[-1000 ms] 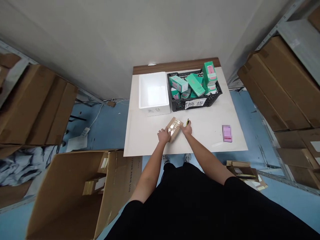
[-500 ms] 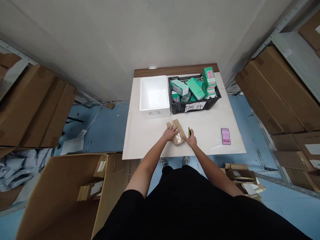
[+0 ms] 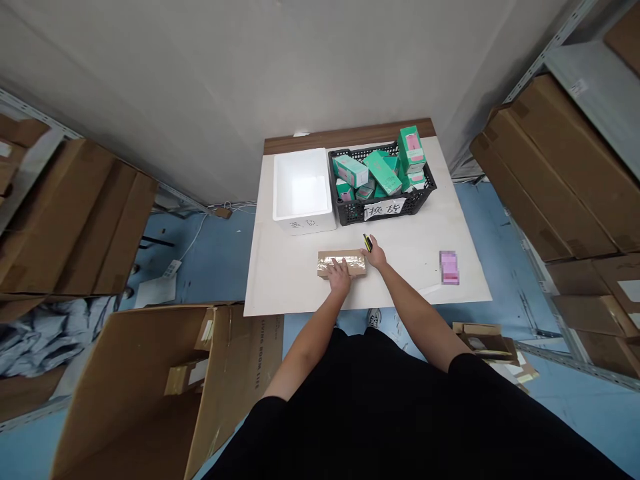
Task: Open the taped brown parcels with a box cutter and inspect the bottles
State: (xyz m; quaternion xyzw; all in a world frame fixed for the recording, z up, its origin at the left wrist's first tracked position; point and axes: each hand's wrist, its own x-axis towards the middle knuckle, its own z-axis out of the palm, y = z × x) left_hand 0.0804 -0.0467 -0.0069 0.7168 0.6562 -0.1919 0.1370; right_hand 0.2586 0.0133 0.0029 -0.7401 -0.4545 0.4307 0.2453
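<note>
A small brown cardboard parcel (image 3: pixel 333 261) sealed with shiny tape lies flat on the white table (image 3: pixel 295 273), its long side running left to right. My left hand (image 3: pixel 341 273) rests on its near right part, fingers laid over the top. My right hand (image 3: pixel 377 255) sits at the parcel's right end, closed round a small black and yellow tool (image 3: pixel 367 243) that sticks out toward the crate.
A white foam box (image 3: pixel 303 189) and a black crate (image 3: pixel 383 200) of green cartons stand at the table's back. A pink packet (image 3: pixel 449 267) lies to the right. An open cardboard box (image 3: pixel 150 387) stands on the floor at left; stacked cartons (image 3: pixel 565 167) fill shelves both sides.
The parcel has been turned from a slanted position to lie level along the table. My left hand moved onto its near right part; my right hand stays at its right end with the tool.
</note>
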